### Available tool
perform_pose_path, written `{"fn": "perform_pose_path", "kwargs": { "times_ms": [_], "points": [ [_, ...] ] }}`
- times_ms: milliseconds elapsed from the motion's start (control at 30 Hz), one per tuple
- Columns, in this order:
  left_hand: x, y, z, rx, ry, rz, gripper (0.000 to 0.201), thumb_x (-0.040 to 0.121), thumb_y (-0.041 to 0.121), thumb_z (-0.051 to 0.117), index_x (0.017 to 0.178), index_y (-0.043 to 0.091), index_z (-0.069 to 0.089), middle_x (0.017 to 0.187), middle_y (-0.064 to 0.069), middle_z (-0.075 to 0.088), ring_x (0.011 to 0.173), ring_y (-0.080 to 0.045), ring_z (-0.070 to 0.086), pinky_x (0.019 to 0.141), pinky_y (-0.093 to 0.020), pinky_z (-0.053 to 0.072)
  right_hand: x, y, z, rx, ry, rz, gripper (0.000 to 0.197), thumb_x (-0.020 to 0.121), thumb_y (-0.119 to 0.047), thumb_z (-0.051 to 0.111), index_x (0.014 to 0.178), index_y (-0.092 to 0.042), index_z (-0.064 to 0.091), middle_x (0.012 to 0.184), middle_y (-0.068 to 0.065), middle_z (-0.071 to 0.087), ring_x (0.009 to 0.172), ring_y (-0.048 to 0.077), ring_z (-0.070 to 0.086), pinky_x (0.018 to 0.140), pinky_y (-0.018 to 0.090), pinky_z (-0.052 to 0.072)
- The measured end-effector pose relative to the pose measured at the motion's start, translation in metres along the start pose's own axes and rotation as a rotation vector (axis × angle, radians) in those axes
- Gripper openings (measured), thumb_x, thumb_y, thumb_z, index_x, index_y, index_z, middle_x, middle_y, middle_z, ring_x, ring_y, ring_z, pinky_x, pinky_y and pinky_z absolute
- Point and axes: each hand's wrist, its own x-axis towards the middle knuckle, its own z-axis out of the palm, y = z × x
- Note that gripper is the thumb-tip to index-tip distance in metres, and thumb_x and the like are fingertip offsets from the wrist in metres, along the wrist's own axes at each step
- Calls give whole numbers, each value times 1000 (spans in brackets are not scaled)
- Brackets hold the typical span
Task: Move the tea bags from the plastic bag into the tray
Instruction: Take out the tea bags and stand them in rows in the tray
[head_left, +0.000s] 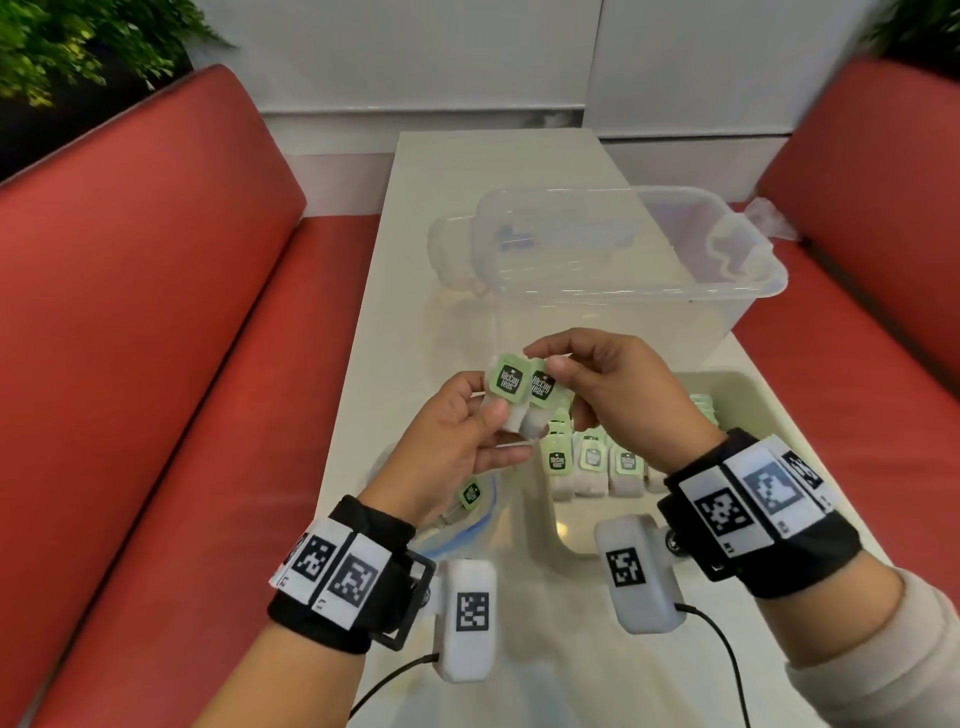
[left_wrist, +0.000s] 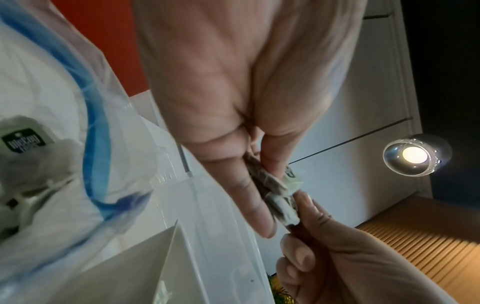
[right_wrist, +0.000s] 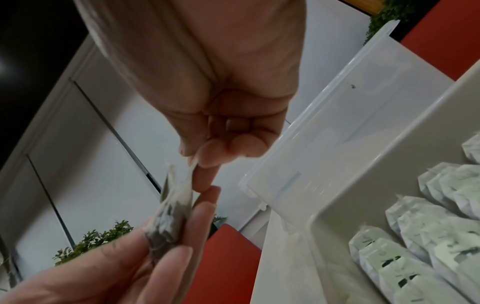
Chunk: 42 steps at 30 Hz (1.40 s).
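Note:
Two tea bags with green tags are held up over the table between both hands. My left hand grips their white pouches between thumb and fingers. My right hand pinches the tag of the right one. The wrist views show the same pair of tea bags squeezed between the fingertips. The clear plastic bag with a blue zip lies under my left wrist, one tea bag still inside. The cream tray sits under my right hand with several tea bags lined up in it.
A clear plastic box stands behind the tray at the far end of the narrow white table. Red sofa seats flank the table on both sides. Crumpled plastic lies on the right seat.

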Motion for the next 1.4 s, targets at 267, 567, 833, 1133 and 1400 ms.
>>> {"fn": "perform_pose_path", "kwargs": {
  "times_ms": [267,567,833,1133,1400],
  "points": [
    [8,-6,12,-33,15,-27,17,97,15,41,112,10,48,110,-14,66,91,-24,70,67,-27,58,4,12,-19,-90,1,13,11,89,-13,61,79,-17,62,72,8,71,54,14,65,54,30,45],
    [8,-18,-3,99,207,5,15,96,18,46,108,13,52,119,-4,63,99,-15,67,73,-32,59,14,17,-37,-465,-23,-79,11,85,-21,65,75,-26,64,72,-12,61,59,-4,50,54,5,35],
    [5,-35,8,69,169,-64,11,96,16,46,104,15,53,114,0,66,98,-15,68,69,-31,58,45,38,-27,-951,-550,-30,3,82,-19,67,81,-20,69,64,-14,57,65,8,53,61,22,42],
    [8,-43,21,67,154,-135,5,96,18,46,95,18,51,103,2,68,100,-16,68,65,-32,58,73,71,3,-1054,-861,-1,23,83,-13,65,65,-26,58,62,-14,56,65,8,52,62,16,41],
    [9,-44,20,53,181,-175,6,96,16,46,98,15,51,110,-4,67,99,-16,68,63,-31,58,77,75,10,-1193,-780,-118,20,84,-20,59,64,-20,56,63,-7,53,57,9,47,52,19,33]
  ]
}}
